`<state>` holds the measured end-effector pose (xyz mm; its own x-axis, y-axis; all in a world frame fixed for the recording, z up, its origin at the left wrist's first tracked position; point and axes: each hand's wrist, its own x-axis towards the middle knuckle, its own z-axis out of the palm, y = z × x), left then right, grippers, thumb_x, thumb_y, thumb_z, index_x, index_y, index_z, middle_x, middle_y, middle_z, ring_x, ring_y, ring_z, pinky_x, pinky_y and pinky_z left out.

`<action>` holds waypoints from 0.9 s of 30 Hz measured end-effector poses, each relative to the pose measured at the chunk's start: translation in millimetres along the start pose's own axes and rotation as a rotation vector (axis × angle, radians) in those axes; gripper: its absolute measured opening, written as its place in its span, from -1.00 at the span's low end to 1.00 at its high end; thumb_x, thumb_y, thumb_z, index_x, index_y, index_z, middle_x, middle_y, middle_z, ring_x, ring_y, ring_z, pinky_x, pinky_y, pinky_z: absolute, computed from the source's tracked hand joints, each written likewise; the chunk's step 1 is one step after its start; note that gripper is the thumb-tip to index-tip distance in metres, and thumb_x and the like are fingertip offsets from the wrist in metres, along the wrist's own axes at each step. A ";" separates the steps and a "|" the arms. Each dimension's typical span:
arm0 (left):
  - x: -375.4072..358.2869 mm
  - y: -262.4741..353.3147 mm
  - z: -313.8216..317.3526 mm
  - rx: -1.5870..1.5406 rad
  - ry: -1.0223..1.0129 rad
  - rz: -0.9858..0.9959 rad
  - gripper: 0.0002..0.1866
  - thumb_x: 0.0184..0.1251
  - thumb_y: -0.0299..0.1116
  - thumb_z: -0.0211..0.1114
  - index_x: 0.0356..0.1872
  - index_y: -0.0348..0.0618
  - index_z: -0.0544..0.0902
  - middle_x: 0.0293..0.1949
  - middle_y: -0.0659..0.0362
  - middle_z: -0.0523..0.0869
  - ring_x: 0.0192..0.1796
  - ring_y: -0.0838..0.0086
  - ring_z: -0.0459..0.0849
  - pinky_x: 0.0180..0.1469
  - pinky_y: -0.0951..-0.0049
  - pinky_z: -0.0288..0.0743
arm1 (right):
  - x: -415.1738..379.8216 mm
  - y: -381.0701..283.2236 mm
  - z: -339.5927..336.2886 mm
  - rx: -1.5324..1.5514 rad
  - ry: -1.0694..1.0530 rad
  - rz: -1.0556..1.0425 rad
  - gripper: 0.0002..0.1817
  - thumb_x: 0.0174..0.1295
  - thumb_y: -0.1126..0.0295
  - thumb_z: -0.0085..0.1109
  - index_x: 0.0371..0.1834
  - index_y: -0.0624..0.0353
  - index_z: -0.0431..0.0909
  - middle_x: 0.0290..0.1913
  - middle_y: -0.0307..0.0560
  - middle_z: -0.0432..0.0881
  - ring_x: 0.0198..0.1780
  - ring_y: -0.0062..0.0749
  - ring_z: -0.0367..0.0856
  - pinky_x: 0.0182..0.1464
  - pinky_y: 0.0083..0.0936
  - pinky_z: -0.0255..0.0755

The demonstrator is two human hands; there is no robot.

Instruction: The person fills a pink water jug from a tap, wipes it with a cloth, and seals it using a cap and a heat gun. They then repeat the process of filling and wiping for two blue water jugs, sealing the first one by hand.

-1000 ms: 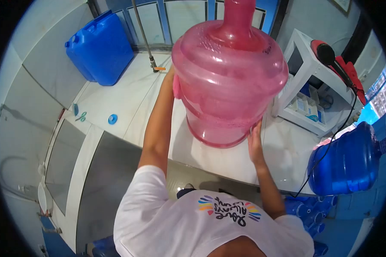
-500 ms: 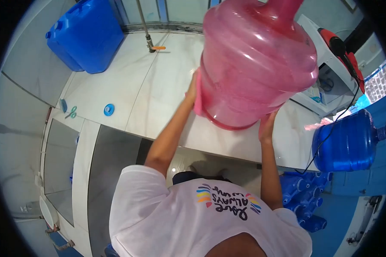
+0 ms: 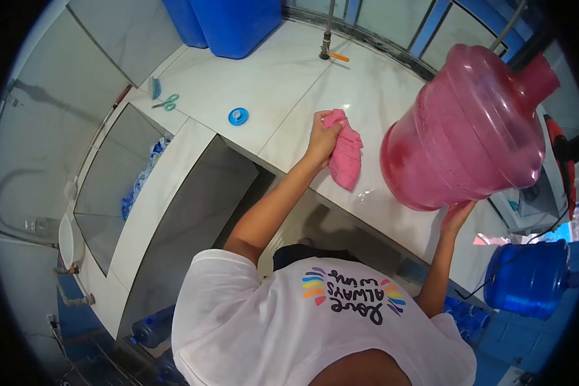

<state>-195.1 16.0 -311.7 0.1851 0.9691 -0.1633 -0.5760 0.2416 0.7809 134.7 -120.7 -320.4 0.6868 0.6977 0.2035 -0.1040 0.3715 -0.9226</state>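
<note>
Pink and translucent, the big water jug (image 3: pixel 469 128) sits tilted at the right of the white counter (image 3: pixel 264 83), its neck pointing up and to the far right, its base edge low toward the near side. Under that base edge the right hand (image 3: pixel 457 215) presses up with fingers spread against the bottom rim, so the jug leans over and beyond the hand; it looks partly lifted, though whether it touches the counter cannot be told. Left of the jug, and apart from it, the left hand (image 3: pixel 321 136) is closed on a pink cloth (image 3: pixel 345 154), which hangs and lies on the wet counter just right of the knuckles. A blue jerrycan (image 3: pixel 235 22) stands at the far edge, and a blue water jug (image 3: pixel 527 278) lies lower at the near right. A small blue cap (image 3: pixel 238 116) rests left of the cloth hand, with green-handled scissors (image 3: pixel 166 101) farther left.
</note>
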 end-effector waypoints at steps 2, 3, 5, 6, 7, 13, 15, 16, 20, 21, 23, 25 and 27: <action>31.0 -23.0 -35.1 0.440 -0.054 0.031 -0.54 0.26 -0.31 0.16 0.16 -0.13 0.30 -0.01 -0.15 0.46 0.08 0.18 0.45 0.11 0.11 0.35 | -2.6 0.3 0.4 -0.005 0.004 -0.013 -0.32 0.35 -0.12 -0.32 0.41 0.05 -0.04 0.39 -0.14 0.11 0.38 -0.35 0.10 0.28 -0.31 0.11; 47.4 -35.7 -49.0 0.881 -0.113 0.057 -0.54 0.26 -0.21 0.16 0.15 -0.12 0.36 0.02 -0.19 0.45 0.10 0.10 0.44 0.13 0.00 0.29 | -2.7 -0.2 0.2 -0.015 0.006 -0.014 -0.32 0.35 -0.11 -0.31 0.41 0.05 -0.04 0.39 -0.14 0.10 0.38 -0.35 0.10 0.28 -0.31 0.10; 61.7 -24.1 -81.5 1.547 0.105 0.525 -0.54 0.23 -0.08 0.15 0.08 -0.09 0.49 0.10 -0.21 0.41 0.17 -0.02 0.36 0.18 -0.07 0.18 | -0.2 -2.8 -1.3 -0.025 0.015 -0.030 -0.32 0.35 -0.11 -0.30 0.41 0.04 -0.05 0.39 -0.15 0.10 0.38 -0.36 0.10 0.28 -0.31 0.09; 50.0 10.4 -84.5 1.615 0.304 0.634 -0.56 0.16 -0.10 0.21 0.05 -0.04 0.52 0.15 -0.14 0.40 0.22 -0.02 0.30 0.20 -0.03 0.16 | -2.1 -2.7 -0.7 -0.027 0.034 -0.011 -0.32 0.35 -0.11 -0.30 0.41 0.03 -0.05 0.40 -0.16 0.09 0.38 -0.37 0.10 0.28 -0.31 0.08; 48.1 38.1 -107.1 1.722 0.410 0.765 -0.55 0.13 -0.12 0.23 0.06 0.01 0.52 0.16 -0.10 0.40 0.22 0.01 0.31 0.19 -0.03 0.17 | -3.4 -3.2 -0.4 -0.029 0.048 0.009 -0.32 0.35 -0.11 -0.30 0.42 0.02 -0.06 0.40 -0.17 0.09 0.38 -0.37 0.10 0.29 -0.30 0.08; 25.8 101.2 -195.5 1.887 0.564 0.175 -0.49 0.15 -0.20 0.22 0.11 -0.21 0.43 0.06 -0.10 0.50 0.10 0.06 0.46 0.01 0.10 0.42 | -28.1 -5.7 20.6 -0.094 0.171 -0.152 -0.32 0.32 0.02 -0.16 0.40 0.12 -0.05 0.37 -0.03 0.09 0.37 -0.24 0.06 0.33 -0.24 -0.05; 35.0 89.0 -224.1 1.813 0.451 0.263 -0.48 0.18 -0.20 0.20 0.12 -0.27 0.40 0.02 -0.13 0.52 0.05 0.05 0.50 -0.03 0.14 0.45 | -50.5 11.5 22.6 -0.404 0.204 -0.403 -0.36 0.33 0.06 -0.16 0.37 0.17 0.00 0.36 0.05 0.08 0.38 -0.17 0.03 0.34 -0.19 -0.08; 35.2 82.9 -228.8 1.891 0.466 0.468 -0.48 0.20 -0.20 0.18 0.12 -0.31 0.39 0.01 -0.15 0.52 0.00 0.05 0.52 -0.02 0.16 0.45 | -65.6 18.6 28.7 -0.731 0.252 -0.653 -0.39 0.33 0.10 -0.17 0.34 0.22 0.05 0.34 0.13 0.07 0.38 -0.10 -0.01 0.35 -0.14 -0.11; 38.6 71.9 -232.9 2.083 0.451 0.638 -0.46 0.22 -0.21 0.15 0.11 -0.44 0.36 -0.03 -0.18 0.52 -0.02 0.07 0.53 -0.02 0.21 0.46 | -131.9 30.5 86.7 -0.762 -0.298 -0.731 -0.47 0.33 0.18 -0.23 0.27 0.30 0.14 0.34 0.23 0.01 0.39 -0.02 -0.05 0.37 -0.12 -0.15; 42.9 71.8 -233.5 2.149 0.445 0.607 -0.46 0.22 -0.22 0.16 0.09 -0.47 0.38 -0.02 -0.18 0.52 -0.01 0.08 0.53 -0.02 0.23 0.46 | -142.2 31.2 112.7 -0.739 -0.445 -0.741 -0.50 0.32 0.22 -0.23 0.25 0.30 0.17 0.34 0.23 0.02 0.39 0.00 -0.05 0.37 -0.11 -0.15; 43.9 76.0 -230.8 2.291 0.355 0.699 -0.50 0.19 -0.23 0.17 0.00 -0.51 0.44 -0.09 -0.16 0.55 -0.03 0.11 0.52 -0.05 0.26 0.47 | -158.6 42.1 171.9 -0.749 -0.604 -0.752 -0.53 0.30 0.28 -0.22 0.20 0.32 0.23 0.32 0.23 0.07 0.38 0.05 -0.02 0.36 -0.11 -0.15; 55.7 87.6 -240.9 2.197 0.145 0.546 -0.59 0.15 -0.24 0.18 -0.15 -0.46 0.52 -0.16 -0.14 0.56 -0.08 0.12 0.53 -0.08 0.25 0.46 | -175.5 49.8 236.1 -0.591 -0.760 -0.613 -0.56 0.27 0.33 -0.22 0.16 0.33 0.29 0.29 0.23 0.14 0.36 0.05 0.02 0.36 -0.12 -0.15; 49.6 112.4 -253.5 2.087 0.022 0.594 -0.67 0.14 -0.23 0.16 -0.28 -0.37 0.56 -0.25 -0.13 0.57 -0.11 0.10 0.53 -0.10 0.24 0.46 | -207.3 46.3 298.7 -0.533 -0.792 -0.550 -0.63 0.24 0.42 -0.18 0.10 0.30 0.34 0.25 0.19 0.20 0.34 0.04 0.07 0.35 -0.13 -0.08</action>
<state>-452.4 104.0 -384.9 0.3455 0.8934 0.2872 0.9216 -0.3808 0.0758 -227.3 -65.2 -307.4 -0.1317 0.7840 0.6066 0.5292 0.5730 -0.6258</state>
